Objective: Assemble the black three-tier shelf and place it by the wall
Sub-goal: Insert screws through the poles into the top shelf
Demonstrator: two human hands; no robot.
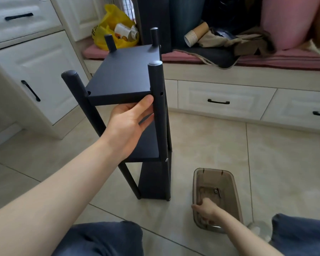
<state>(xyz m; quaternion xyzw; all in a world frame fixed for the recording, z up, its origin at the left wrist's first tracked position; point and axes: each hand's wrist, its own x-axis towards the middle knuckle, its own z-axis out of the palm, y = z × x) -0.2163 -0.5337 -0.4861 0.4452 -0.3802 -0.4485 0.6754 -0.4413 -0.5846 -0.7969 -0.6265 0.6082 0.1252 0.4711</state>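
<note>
Black all over, the shelf (126, 74) stands upright on the tiled floor (284, 163), just in front of the window seat (266, 58). It has three boards (148, 146) and four round posts (156, 85).

The person's left hand (129, 124) grips the shelf by the front edge of the top board, thumb against the edge and fingers (146, 117) curled underneath.

To the right of the shelf's foot, one brown see-through box (229, 183) lies on the floor with a few small metal fittings (216, 191) in it. The right hand (205, 209) is at the box's near end, reaching in. I cannot tell whether its fingers are grasping anything.

Behind the shelf, on the seat, one yellow bag (115, 21) holds crumpled white containers. To the right of it lies one stack of paper cups (192, 36).
</note>
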